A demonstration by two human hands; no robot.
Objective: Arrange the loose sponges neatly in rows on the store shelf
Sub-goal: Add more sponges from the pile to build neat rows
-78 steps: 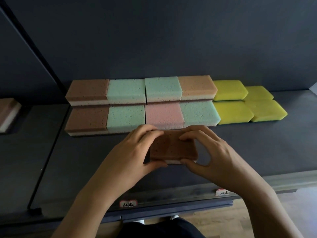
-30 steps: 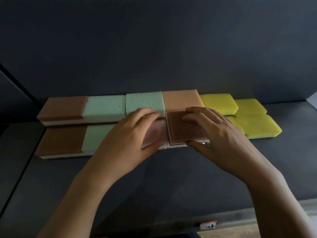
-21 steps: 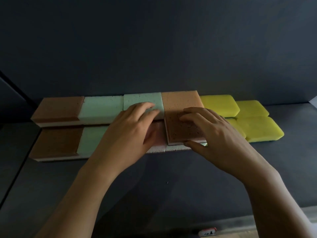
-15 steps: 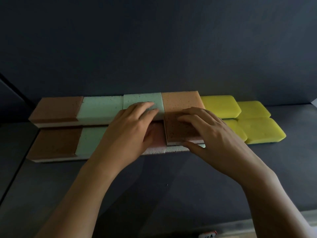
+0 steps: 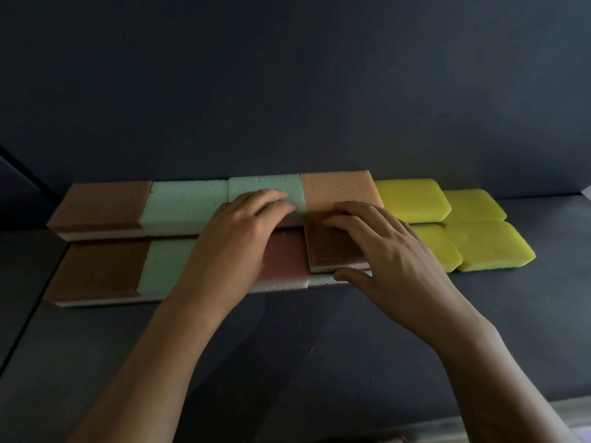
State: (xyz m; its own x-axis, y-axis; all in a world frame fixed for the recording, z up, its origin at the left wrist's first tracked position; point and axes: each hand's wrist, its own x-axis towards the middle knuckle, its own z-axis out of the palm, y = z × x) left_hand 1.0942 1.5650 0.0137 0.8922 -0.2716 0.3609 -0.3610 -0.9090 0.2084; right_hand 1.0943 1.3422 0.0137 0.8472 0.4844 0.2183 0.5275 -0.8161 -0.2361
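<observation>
My right hand is pinching dark brown sponge by its edges, I think | looking soft, light | left hand lying flat

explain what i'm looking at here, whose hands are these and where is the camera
There is no machine here: a person is working with bare hands. The single picture comes from a camera worn on their head, looking forward and down, so both arms enter from the bottom. On the dark shelf lie two rows of sponges in brown, green, pink and orange, with yellow sponges at the right end. The right hand holds a brown sponge, fingers on top and thumb at its front edge. That sponge sits on a front-row sponge. The left hand rests flat on the sponges beside it and holds nothing.
</observation>
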